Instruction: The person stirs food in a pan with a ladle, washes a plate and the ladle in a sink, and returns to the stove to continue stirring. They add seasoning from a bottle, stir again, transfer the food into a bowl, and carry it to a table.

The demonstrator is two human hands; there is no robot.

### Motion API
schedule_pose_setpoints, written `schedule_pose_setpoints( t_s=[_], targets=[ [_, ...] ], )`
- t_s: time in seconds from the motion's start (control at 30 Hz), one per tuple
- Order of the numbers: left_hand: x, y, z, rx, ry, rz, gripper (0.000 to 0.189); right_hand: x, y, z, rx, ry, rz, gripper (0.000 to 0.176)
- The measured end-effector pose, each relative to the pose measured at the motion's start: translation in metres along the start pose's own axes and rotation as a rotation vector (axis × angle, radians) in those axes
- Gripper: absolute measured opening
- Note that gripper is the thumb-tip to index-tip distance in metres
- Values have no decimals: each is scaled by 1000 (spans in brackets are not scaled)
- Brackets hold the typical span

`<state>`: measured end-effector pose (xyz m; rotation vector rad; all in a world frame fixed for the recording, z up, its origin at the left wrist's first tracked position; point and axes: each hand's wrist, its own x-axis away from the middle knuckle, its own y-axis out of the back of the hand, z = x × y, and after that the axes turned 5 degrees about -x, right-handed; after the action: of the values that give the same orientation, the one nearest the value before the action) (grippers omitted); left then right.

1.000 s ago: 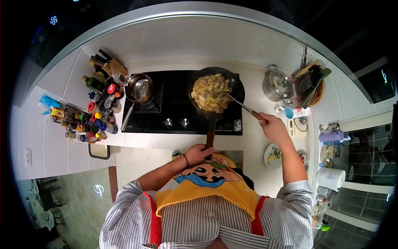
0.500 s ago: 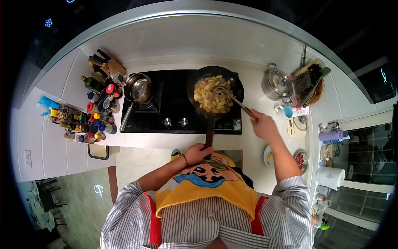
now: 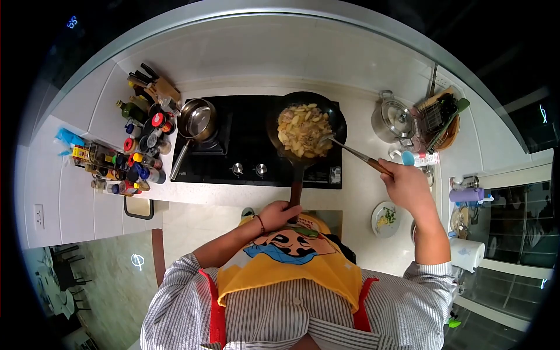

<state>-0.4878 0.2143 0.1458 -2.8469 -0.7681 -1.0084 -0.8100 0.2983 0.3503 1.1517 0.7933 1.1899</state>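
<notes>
A black wok (image 3: 338,119) sits on the right side of the cooktop, full of yellowish, potato-like slices (image 3: 303,129) mixed with brownish bits. My left hand (image 3: 274,217) is closed around the wok's wooden handle (image 3: 297,186), close to the apron. In my right hand (image 3: 413,189) is a metal spatula (image 3: 360,155), gripped by its wooden handle. The spatula's head touches the food at the wok's right inner edge. Below my right hand, a white plate (image 3: 382,229) carries chopped green and pale pieces.
A steel saucepan (image 3: 197,119) stands on the left burner of the black cooktop (image 3: 251,143). Bottles and jars (image 3: 140,157) crowd the left counter beside a knife block (image 3: 166,90). A lidded pot (image 3: 392,122), a blue cup (image 3: 408,158) and a wire basket (image 3: 431,118) stand on the right.
My right hand has moved right and toward me, drawing the spatula from the middle of the food to the wok's right side. My left hand keeps its hold on the handle.
</notes>
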Motion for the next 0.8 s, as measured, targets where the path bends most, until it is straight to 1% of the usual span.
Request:
schedule_pose_setpoints(
  t_s=[0.07, 0.1, 0.2, 0.27, 0.3, 0.33, 0.4, 0.43, 0.5, 0.53, 0.6, 0.67, 0.77, 0.8],
  targets=[
    [-4, -2, 6, 10, -10, -5, 52, -6, -22, -5, 25, -57, 17, 35],
    [-6, -2, 10, 19, -18, -9, 52, -12, -34, -7, 24, -54, 16, 35],
    [2, 0, -3, -9, 4, -7, 53, -26, -71, -7, -12, -94, -26, 37],
    [0, 0, -3, -17, -4, -1, 53, -30, -85, -6, -200, -95, 9, 40],
    [0, -1, -1, -19, -8, 2, 53, -28, -85, -9, -258, -85, 35, 40],
    [-1, 0, 0, -21, -8, 2, 53, -27, -81, -14, -259, -86, 34, 40],
    [-1, 0, 2, -21, -12, -1, 54, -24, -73, -21, -263, -140, 134, 40],
    [1, 0, -1, -20, -11, -1, 54, -27, -75, -21, -264, -140, 135, 40],
    [7, 3, -10, -45, -6, -6, 53, -32, -85, -19, -259, -159, 44, 38],
    [5, 1, -7, -48, -9, -2, 53, -32, -93, -16, -258, -163, 41, 38],
    [-3, -1, 3, -19, -5, 1, 54, -36, -110, -6, -352, -172, 20, 37],
    [0, 0, 1, -22, -12, 1, 54, -32, -103, -7, -349, -163, 38, 36],
    [-1, 1, 4, -24, -26, 8, 55, -22, -88, -26, -373, -179, 33, 36],
    [-2, 2, 4, -25, -34, 14, 55, -20, -83, -30, -398, -186, -7, 37]
  ],
)
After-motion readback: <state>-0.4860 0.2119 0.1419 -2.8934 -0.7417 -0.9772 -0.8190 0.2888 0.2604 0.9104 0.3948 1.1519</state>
